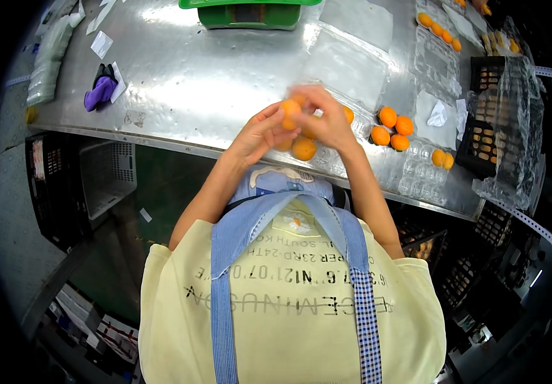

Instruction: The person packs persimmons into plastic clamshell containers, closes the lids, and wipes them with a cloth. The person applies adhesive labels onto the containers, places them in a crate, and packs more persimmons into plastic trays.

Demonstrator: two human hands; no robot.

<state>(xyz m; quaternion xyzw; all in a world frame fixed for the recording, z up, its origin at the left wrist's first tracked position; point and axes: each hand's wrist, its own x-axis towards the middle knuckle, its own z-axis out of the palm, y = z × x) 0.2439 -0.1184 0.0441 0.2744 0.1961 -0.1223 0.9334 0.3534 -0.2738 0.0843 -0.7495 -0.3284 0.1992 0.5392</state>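
Note:
My left hand (260,137) is closed around a small orange citrus fruit (290,114), holding it above the table's front edge. Just right of it, my right hand (327,118) is curled over the same fruit, its fingertips smeared by motion. Whether those fingers grip anything does not show. Below the hands sits another orange fruit (304,149), and more fruit lies partly hidden behind my fingers. A clear plastic tray (333,168) shows under and beside the right wrist. Farther right, several orange fruits (388,117) sit close together.
A green scale (250,14) stands at the back of the metal table (180,83). Purple-and-black gloves (101,89) lie left, near stacked clear trays (49,64). Black crates (487,121) of packed fruit stand right. A clear tray (424,173) holds two fruits. Part of another person's hand (479,4) shows top right.

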